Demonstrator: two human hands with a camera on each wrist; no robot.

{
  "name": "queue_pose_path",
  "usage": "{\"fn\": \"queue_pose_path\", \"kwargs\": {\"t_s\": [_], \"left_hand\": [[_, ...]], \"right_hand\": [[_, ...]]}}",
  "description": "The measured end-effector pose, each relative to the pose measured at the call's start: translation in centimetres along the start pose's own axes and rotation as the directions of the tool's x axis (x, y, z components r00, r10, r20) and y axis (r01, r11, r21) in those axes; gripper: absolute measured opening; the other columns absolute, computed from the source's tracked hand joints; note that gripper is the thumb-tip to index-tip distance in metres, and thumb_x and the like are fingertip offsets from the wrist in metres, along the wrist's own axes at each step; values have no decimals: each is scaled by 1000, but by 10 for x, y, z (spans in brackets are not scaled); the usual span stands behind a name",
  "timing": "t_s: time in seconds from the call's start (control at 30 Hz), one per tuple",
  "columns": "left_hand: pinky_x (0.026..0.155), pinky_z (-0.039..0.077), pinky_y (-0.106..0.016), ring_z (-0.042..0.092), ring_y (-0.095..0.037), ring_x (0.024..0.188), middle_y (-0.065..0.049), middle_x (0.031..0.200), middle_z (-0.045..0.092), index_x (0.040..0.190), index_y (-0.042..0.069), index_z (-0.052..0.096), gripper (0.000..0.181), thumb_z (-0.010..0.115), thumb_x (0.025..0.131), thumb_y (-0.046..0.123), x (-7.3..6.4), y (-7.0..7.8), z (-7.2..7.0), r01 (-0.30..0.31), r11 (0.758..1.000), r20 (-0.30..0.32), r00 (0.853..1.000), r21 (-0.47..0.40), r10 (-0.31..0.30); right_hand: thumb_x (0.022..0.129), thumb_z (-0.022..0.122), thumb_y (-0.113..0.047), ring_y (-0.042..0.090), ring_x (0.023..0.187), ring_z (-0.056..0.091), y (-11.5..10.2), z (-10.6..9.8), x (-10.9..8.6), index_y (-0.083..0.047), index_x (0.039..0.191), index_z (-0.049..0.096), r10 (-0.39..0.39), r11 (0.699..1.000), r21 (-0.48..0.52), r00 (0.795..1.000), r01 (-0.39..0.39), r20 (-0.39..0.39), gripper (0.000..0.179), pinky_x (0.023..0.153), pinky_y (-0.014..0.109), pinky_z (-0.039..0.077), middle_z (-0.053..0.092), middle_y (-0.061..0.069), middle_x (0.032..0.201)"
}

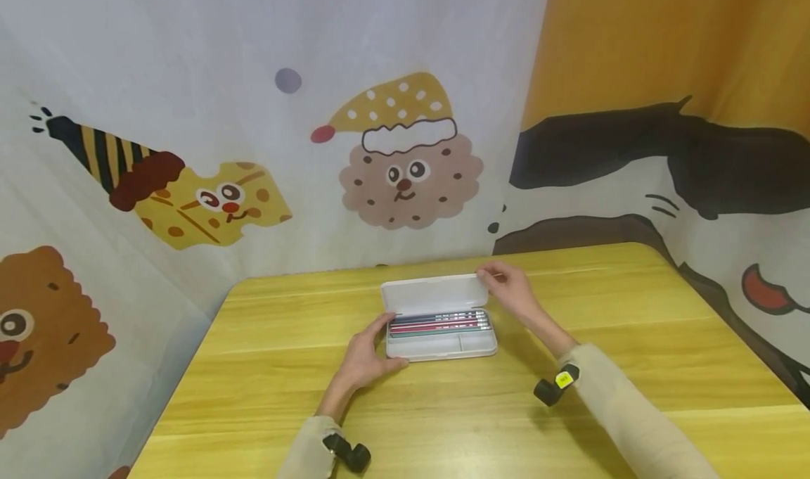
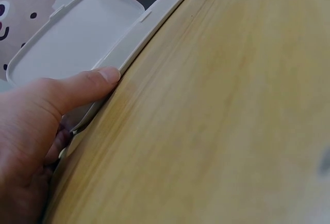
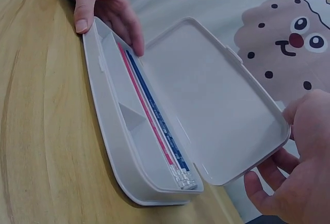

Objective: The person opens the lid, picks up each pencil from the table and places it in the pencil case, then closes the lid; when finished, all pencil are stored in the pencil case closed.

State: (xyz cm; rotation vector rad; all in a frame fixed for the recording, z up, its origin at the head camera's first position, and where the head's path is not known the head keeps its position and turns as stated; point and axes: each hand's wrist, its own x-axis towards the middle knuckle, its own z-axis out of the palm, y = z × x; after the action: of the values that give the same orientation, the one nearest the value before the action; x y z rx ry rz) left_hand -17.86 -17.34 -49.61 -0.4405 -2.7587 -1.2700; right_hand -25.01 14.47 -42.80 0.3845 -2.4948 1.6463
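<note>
A white pencil case [image 1: 424,349] lies on the table with its lid [image 1: 435,295] raised at the back. Inside, several pencils [image 3: 149,95] in red, blue and green lie side by side in the rear compartment, their eraser ends toward the right. My left hand [image 1: 363,361] grips the case's left end, thumb [image 2: 98,82] along the front edge and fingers at the rear corner. With my right hand [image 1: 514,292] I pinch the lid's upper right corner between thumb and fingers. A small divider [image 3: 133,115] splits the front compartment, where no pencils show.
The yellow wood-grain table [image 1: 285,338] extends around the case on all sides. Close behind its far edge hangs a curtain [image 1: 304,205] printed with cartoon food. Each wrist carries a small black camera [image 1: 549,392].
</note>
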Motion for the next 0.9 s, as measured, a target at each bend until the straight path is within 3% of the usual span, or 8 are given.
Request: {"fn": "queue_pose_path", "kwargs": {"t_s": [0.17, 0.33, 0.7, 0.8, 0.9], "left_hand": [[115, 25, -54, 46, -28, 135, -9, 146, 53, 147, 17, 46, 95, 94, 66, 31, -1, -1, 1, 22, 1000, -25, 999, -5, -22], [116, 20, -56, 47, -26, 134, -8, 144, 54, 145, 17, 43, 96, 95, 64, 29, -2, -1, 2, 33, 999, -37, 999, -42, -34], [112, 36, -46, 47, -34, 134, -21, 147, 48, 149, 0, 32, 110, 97, 64, 25, -4, 0, -1, 4, 987, -33, 999, -163, -10], [113, 34, -46, 44, -35, 137, -22, 149, 44, 152, 0, 30, 106, 93, 70, 26, -5, 0, -3, 10, 976, -22, 1000, -219, -16], [113, 33, -46, 43, -35, 137, -22, 149, 45, 151, -1, 34, 91, 86, 81, 23, -5, -2, -5, -10, 961, -38, 999, -278, -1]], "right_hand": [[101, 61, -20, 32, 102, 63, -1, -3, -2, 2, 117, 66, 2, 1000, -11, 1000, -2, 13, 27, 81, 34, 57, 67, 18, 114], [99, 63, -16, 31, 103, 61, -3, -5, -5, -2, 113, 69, -8, 1000, -24, 1000, 8, 24, 21, 84, 38, 54, 68, 14, 111], [96, 67, -10, 29, 100, 63, 5, -6, -13, -3, 105, 70, -68, 997, -26, 996, 70, 63, 12, 88, 45, 55, 69, 11, 107], [95, 67, -7, 28, 98, 64, 8, -7, -15, -2, 103, 70, -98, 995, -9, 991, 99, 87, 10, 89, 43, 56, 69, 11, 105], [94, 68, -5, 28, 99, 64, 8, -9, -17, -1, 103, 70, -117, 993, 6, 988, 117, 103, 10, 88, 39, 57, 68, 11, 105]]}}
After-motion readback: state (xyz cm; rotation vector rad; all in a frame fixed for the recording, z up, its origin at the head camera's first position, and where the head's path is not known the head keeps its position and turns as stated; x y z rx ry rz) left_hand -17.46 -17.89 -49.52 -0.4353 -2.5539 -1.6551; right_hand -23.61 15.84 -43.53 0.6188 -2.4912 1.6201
